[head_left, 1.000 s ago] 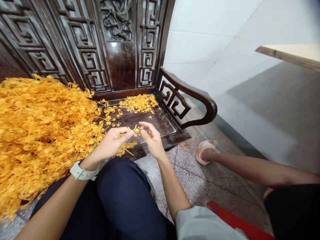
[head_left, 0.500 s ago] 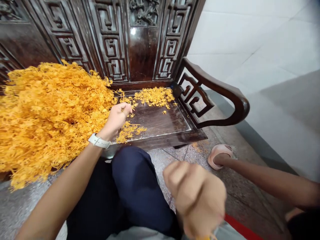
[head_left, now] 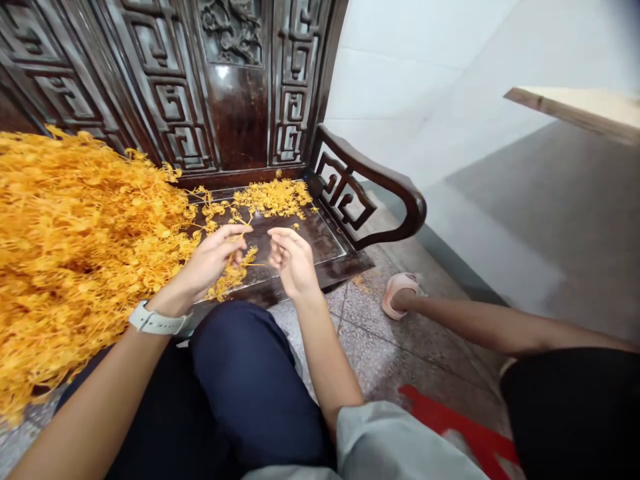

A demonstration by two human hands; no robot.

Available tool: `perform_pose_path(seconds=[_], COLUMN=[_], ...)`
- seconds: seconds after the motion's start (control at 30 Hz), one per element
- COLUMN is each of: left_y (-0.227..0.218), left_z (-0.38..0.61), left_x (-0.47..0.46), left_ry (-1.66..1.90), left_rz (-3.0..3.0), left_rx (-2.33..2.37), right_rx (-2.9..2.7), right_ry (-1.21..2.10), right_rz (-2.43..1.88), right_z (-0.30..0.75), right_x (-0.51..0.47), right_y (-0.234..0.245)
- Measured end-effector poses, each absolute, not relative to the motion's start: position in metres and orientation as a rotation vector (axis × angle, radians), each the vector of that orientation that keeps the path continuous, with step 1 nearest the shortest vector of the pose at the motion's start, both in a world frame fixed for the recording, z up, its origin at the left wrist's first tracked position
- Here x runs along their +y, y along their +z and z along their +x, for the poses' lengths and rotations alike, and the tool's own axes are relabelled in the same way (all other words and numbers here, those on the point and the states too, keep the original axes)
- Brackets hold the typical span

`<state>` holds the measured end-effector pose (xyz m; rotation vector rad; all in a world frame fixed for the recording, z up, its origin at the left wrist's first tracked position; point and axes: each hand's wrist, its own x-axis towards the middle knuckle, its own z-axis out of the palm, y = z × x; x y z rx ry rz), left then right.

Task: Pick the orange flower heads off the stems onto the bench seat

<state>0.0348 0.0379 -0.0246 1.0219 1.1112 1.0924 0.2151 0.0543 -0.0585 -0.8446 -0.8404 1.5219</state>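
My left hand [head_left: 215,257], with a pale watch [head_left: 157,321] on its wrist, is closed in a pinch on a thin yellow-orange plastic flower stem [head_left: 247,223] that sticks up at the fingertips. Facing it across a small gap is my right hand [head_left: 294,260], fingers curled and thumb close to the forefinger; whatever is between them, if anything, cannot be made out. Both hands are over the front of a dark wooden bench seat [head_left: 320,243]. Below the left fingers lies a small bunch of flower pieces [head_left: 230,280].
A large heap of yellow-orange plastic flowers [head_left: 85,260] covers the bench's left side. Loose flower heads [head_left: 275,197] lie at the back, near the carved armrest [head_left: 385,180]. At right are another person's leg [head_left: 465,323], a pink slipper [head_left: 400,293] and a wooden board edge [head_left: 570,113].
My right hand has moved from low in front of me up to the bench, beside the left hand. The view has swung right, bringing the board and red item on the floor further into view.
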Motion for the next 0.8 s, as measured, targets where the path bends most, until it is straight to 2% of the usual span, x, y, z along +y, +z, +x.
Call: perform_pose_path(seconds=[0.37,0.53,0.8], left_y=[-0.014,-0.012,-0.018], left_z=[0.059,0.052,0.051], left_x=[0.022,0.021,0.022], left_ry=[1.087,1.204,1.093], left_rz=[0.788,0.866,1.065], left_rx=[0.816,0.796,0.913], right_rx=[-1.219,-1.327,-0.900], right_ry=[1.041,0.846,1.317], right_rz=[-0.973,-0.958,-0.713], right_z=[0.198,0.198,0.215], right_x=[0.012,0.010,0.021], right_y=[-0.058,-0.057,-0.058])
